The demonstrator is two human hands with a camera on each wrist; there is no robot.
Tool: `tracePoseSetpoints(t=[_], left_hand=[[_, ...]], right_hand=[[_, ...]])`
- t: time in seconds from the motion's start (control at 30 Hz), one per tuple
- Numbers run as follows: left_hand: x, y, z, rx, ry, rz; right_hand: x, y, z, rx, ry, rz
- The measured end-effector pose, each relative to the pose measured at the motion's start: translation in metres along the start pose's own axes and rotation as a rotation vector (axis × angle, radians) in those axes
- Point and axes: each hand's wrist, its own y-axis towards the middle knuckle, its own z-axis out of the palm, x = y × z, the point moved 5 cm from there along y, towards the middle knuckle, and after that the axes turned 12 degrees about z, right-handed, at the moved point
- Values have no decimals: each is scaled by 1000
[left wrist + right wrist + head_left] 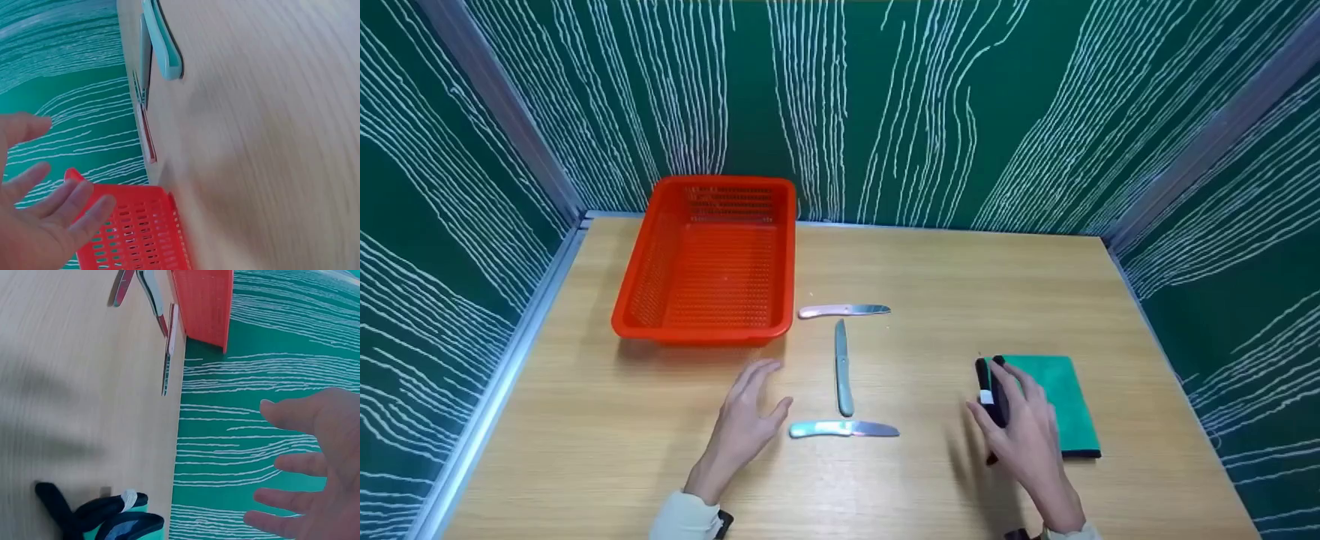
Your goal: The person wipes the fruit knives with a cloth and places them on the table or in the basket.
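Hovering over the right side of the tabletop (pixel 930 285), the right hand (pixel 1024 427) has its fingers loosely spread and grips nothing. From the head view it covers part of a flat green piece (pixel 1076 405) edged in black; the right wrist view shows the two apart. At that piece's left edge lies a black strip (pixel 982 373) with a small white patch (pixel 985 397).

Across on the left, the left hand (pixel 742 424) is raised too, its fingers relaxed, thumb apart, holding nothing. Between the hands I see three knives. The pink-handled knife (pixel 829 310) lies farthest, its blade toward the right. The grey-green knife (pixel 842 367) points away to the far side, its handle end just beside the turquoise-handled knife (pixel 821 428), which lies nearest, blade also to the right.

A red basket (pixel 701 334) stands at the far left, just beside the pink-handled knife. Green walls (pixel 750 112) with wavy white lines rise behind and on both sides.
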Motion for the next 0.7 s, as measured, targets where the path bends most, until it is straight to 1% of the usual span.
tracePoseSetpoints(t=[0.13, 0.2, 0.27, 0.33, 0.5, 0.7], left_hand=[[-2, -1, 10, 45, -43, 13], [-3, -1, 14, 58, -60, 35], [-3, -1, 18, 67, -72, 38], [-3, -3, 21, 78, -78, 41], [-3, -9, 27, 115, -84, 11], [-4, -10, 32, 146, -84, 41]], right_hand=[[-10, 1, -2, 16, -6, 57], [-14, 2, -3, 19, -15, 80], [-18, 2, -3, 20, -16, 97], [-21, 1, -2, 27, -16, 113], [-31, -4, 3, 51, -25, 154], [-44, -6, 7, 54, -8, 182]])
